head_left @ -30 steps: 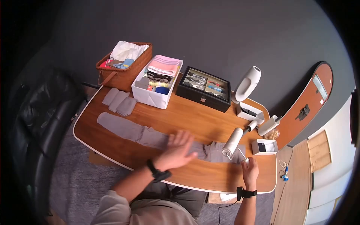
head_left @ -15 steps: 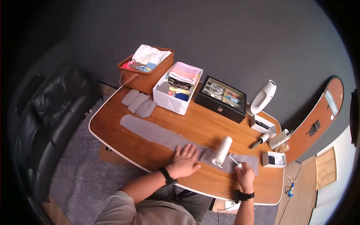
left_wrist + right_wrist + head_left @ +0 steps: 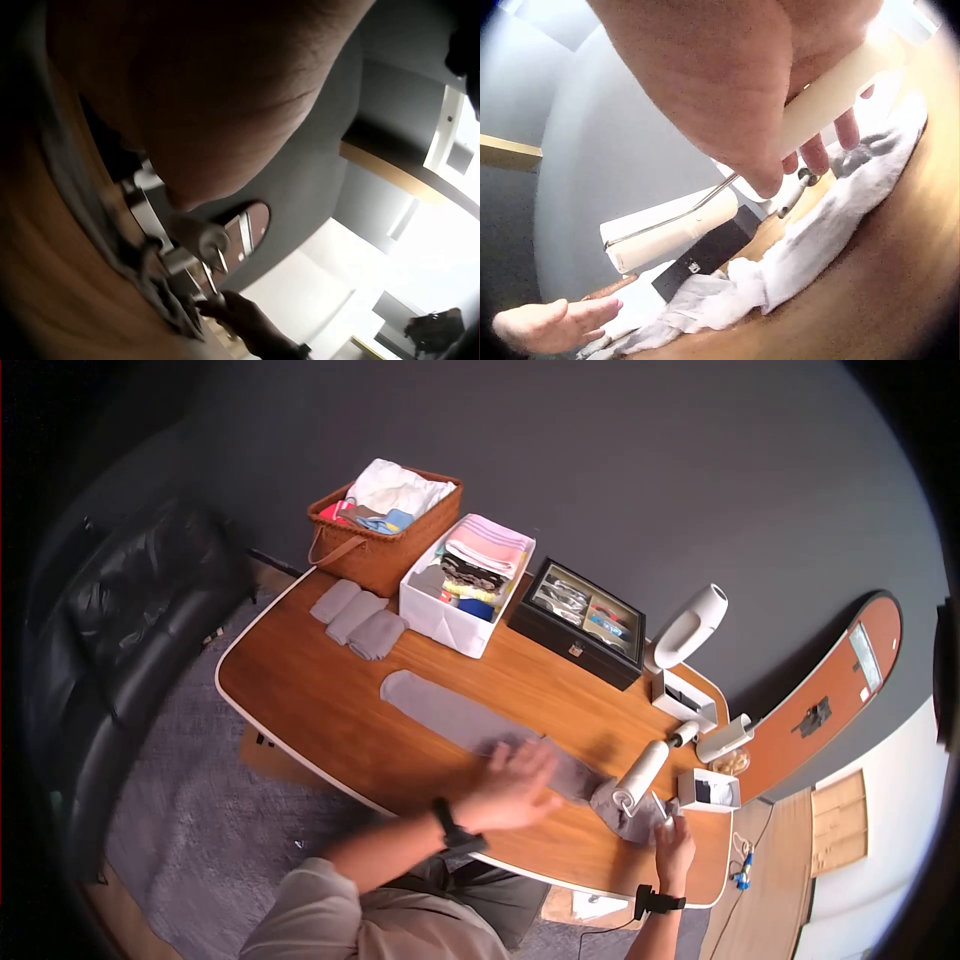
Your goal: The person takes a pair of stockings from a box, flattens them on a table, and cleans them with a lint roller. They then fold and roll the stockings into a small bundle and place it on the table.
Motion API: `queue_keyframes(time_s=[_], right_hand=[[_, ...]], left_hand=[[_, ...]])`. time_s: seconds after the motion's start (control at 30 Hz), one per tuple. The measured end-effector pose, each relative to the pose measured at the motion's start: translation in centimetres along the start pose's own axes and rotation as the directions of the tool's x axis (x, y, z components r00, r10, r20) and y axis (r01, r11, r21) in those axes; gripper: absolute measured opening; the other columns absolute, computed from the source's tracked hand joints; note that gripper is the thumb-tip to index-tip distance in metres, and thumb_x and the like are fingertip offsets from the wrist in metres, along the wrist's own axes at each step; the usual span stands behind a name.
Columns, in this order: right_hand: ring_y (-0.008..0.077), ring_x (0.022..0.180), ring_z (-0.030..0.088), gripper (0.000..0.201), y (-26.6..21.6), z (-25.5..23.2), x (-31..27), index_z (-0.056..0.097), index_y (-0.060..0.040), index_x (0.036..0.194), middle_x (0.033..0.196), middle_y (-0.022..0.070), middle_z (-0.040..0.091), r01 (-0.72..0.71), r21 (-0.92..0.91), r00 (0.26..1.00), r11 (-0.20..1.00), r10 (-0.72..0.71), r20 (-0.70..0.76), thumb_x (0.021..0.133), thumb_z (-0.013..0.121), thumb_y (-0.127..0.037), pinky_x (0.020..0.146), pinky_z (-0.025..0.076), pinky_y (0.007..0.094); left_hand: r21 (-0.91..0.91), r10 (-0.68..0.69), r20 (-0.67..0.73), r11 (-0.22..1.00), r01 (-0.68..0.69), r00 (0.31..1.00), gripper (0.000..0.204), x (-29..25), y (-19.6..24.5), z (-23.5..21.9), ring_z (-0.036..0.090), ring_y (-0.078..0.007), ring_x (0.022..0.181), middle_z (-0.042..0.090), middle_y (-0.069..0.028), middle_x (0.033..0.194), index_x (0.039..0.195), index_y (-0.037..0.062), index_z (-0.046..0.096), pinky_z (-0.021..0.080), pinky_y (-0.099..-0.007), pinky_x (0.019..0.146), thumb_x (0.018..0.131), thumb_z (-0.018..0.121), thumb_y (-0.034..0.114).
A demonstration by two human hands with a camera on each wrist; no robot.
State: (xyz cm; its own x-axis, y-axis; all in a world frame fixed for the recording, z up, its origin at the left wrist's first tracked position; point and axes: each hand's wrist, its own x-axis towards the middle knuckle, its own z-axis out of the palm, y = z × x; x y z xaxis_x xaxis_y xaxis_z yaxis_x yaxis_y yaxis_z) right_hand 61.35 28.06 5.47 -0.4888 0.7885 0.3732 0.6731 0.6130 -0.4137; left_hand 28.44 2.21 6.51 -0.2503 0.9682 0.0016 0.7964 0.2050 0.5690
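Note:
My right hand (image 3: 675,850) grips the white handle (image 3: 832,97) of a lint roller (image 3: 642,772), whose white cylinder is raised over the right end of a long grey cloth (image 3: 445,710). That cloth lies stretched across the wooden table, smooth at its left end and bunched under the roller. My left hand (image 3: 510,790), blurred, is over the cloth's middle with its fingers straight and spread. In the right wrist view the left hand (image 3: 559,322) shows beside the cloth's far end. Three folded grey cloths (image 3: 358,620) lie in a row at the table's back left.
Along the back stand a brown basket (image 3: 385,555) of clothes, a white box (image 3: 440,625) of folded textiles and a black glasses case (image 3: 570,642). A white upright device (image 3: 690,628), small white boxes (image 3: 708,790) and a dark-handled white tool (image 3: 684,735) occupy the right side.
The cloth's left end has moved to the right, and its right part has bunched up. The left hand came down onto the cloth, then shifted right. The right hand keeps its hold on the lint roller.

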Motion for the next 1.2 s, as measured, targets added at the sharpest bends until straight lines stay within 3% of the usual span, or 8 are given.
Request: queue_keyframes(time_s=[0.17,0.27,0.43,0.63,0.87,1.03,1.07,1.2], right_hand=[[0.0454,0.096,0.076,0.031,-7.7,1.9,0.1,0.076,-0.0025,0.117,0.100,0.0228,0.078,0.120,0.049,0.992,0.992,-0.122,0.042,0.089,0.084,-0.014,0.085,0.060,0.0510],[0.0454,0.097,0.076,0.030,-13.8,4.7,0.0,0.075,-0.0034,0.114,0.103,0.0211,0.079,0.213,0.137,0.966,0.967,-0.229,0.120,0.088,0.085,-0.016,0.085,0.061,0.0495],[0.0404,0.122,0.071,0.030,-15.6,9.1,0.3,0.073,-0.0075,0.110,0.146,0.0178,0.070,0.310,0.067,0.933,0.948,-0.317,0.170,0.086,0.085,-0.022,0.107,0.052,0.0565],[0.0447,0.131,0.067,0.029,-10.3,6.3,-1.4,0.074,-0.0081,0.106,0.155,0.0223,0.064,0.271,-0.052,0.951,0.961,-0.258,0.170,0.082,0.085,-0.020,0.113,0.049,0.0568],[0.0441,0.130,0.067,0.028,-9.3,2.6,-0.9,0.074,-0.0064,0.106,0.150,0.0236,0.066,0.217,-0.047,0.961,0.975,-0.205,0.188,0.082,0.085,-0.017,0.111,0.049,0.0556],[0.0400,0.106,0.072,0.030,-16.7,4.7,-0.6,0.074,-0.0100,0.109,0.113,0.0155,0.077,0.271,-0.114,0.955,0.956,-0.252,0.156,0.083,0.086,-0.020,0.099,0.052,0.0513],[0.0382,0.096,0.072,0.029,-19.2,5.5,-0.9,0.074,-0.0117,0.107,0.099,0.0126,0.075,0.380,-0.116,0.924,0.918,-0.370,0.101,0.083,0.088,-0.022,0.092,0.052,0.0504],[0.0351,0.090,0.074,0.025,-26.0,10.6,-1.4,0.074,-0.0136,0.103,0.095,0.0111,0.075,0.461,-0.057,0.880,0.886,-0.448,0.158,0.083,0.087,-0.022,0.083,0.054,0.0494]], left_hand=[[0.158,-0.340,-0.332,0.899,0.408,0.880,0.079,-5.6,-13.0,-5.0,0.023,-0.0417,0.169,0.035,-0.0273,0.177,0.166,-0.0034,0.043,0.014,-0.0664,0.134,0.111,0.054,0.052],[0.209,-0.373,-0.270,0.877,0.432,0.888,0.076,-7.4,-15.5,-7.4,0.024,-0.0364,0.170,0.035,-0.0211,0.179,0.167,-0.0010,0.042,0.015,-0.0633,0.135,0.112,0.053,0.050],[0.204,-0.405,-0.184,0.875,0.438,0.896,0.074,-8.3,-17.5,-7.9,0.026,-0.0342,0.169,0.035,-0.0171,0.180,0.168,0.0042,0.043,0.015,-0.0633,0.135,0.111,0.053,0.051],[0.235,-0.328,-0.203,0.898,0.371,0.922,0.075,-12.2,-16.8,-6.7,0.029,-0.0334,0.168,0.036,-0.0175,0.180,0.167,0.0063,0.046,0.017,-0.0644,0.135,0.110,0.055,0.053],[0.002,-0.241,-0.215,0.969,0.247,0.946,0.066,-12.6,-15.9,-8.3,0.043,-0.0410,0.159,0.051,-0.0250,0.167,0.158,0.0012,0.055,0.031,-0.0569,0.130,0.110,0.062,0.045],[-0.475,-0.406,-0.350,0.854,0.214,0.844,0.061,-11.2,-17.4,-8.5,0.053,-0.0427,0.151,0.059,-0.0257,0.159,0.158,-0.0012,0.053,0.040,-0.0489,0.126,0.112,0.062,0.039],[-0.539,-0.415,-0.333,0.820,0.191,0.847,0.062,-11.1,-17.6,-8.5,0.053,-0.0422,0.151,0.058,-0.0268,0.160,0.158,-0.0021,0.052,0.041,-0.0477,0.125,0.114,0.060,0.040],[-0.607,-0.443,-0.359,0.780,0.156,0.821,0.061,-11.0,-19.5,-7.3,0.058,-0.0358,0.148,0.062,-0.0268,0.156,0.160,-0.0038,0.049,0.044,-0.0426,0.123,0.120,0.049,0.041]])
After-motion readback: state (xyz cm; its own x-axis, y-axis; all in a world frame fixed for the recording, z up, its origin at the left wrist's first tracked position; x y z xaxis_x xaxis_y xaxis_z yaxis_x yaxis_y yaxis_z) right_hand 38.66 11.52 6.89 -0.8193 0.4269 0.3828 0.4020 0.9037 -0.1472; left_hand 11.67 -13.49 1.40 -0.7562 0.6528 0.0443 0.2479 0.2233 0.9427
